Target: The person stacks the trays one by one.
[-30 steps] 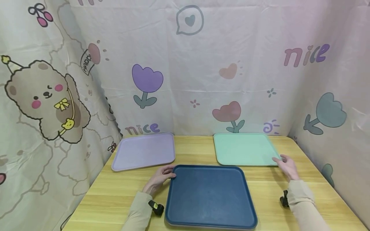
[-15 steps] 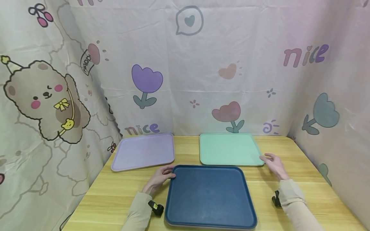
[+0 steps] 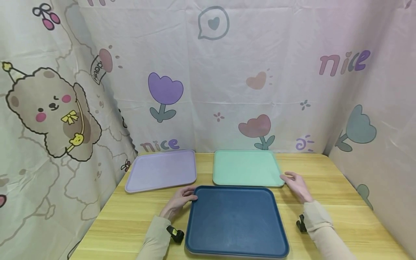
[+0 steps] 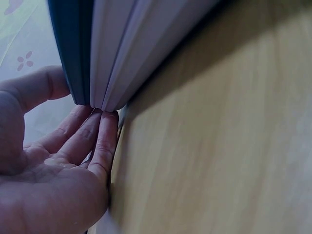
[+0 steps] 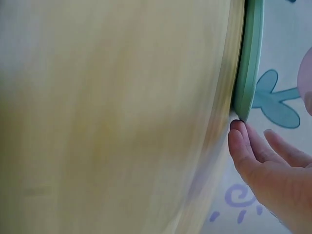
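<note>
A dark blue tray (image 3: 237, 220) lies at the front middle of the table. In the left wrist view, pale trays (image 4: 114, 53) show stacked beneath it. My left hand (image 3: 178, 202) rests at the stack's back left corner, fingertips (image 4: 108, 119) against the pale edges and thumb by the blue rim. Behind the stack, a mint green tray (image 3: 246, 168) lies flat. My right hand (image 3: 296, 186) touches its front right corner with fairly straight fingers; in the right wrist view the fingertips (image 5: 238, 127) meet the green edge.
A lilac tray (image 3: 162, 170) lies at the back left, slightly turned, with a gap between it and the mint green tray. A printed curtain (image 3: 214, 90) hangs behind the wooden table (image 3: 331, 187) and along both sides.
The mint green tray has slid left along the back of the table, with my right hand moving left at its corner. My left hand, the blue tray and the lilac tray have stayed put.
</note>
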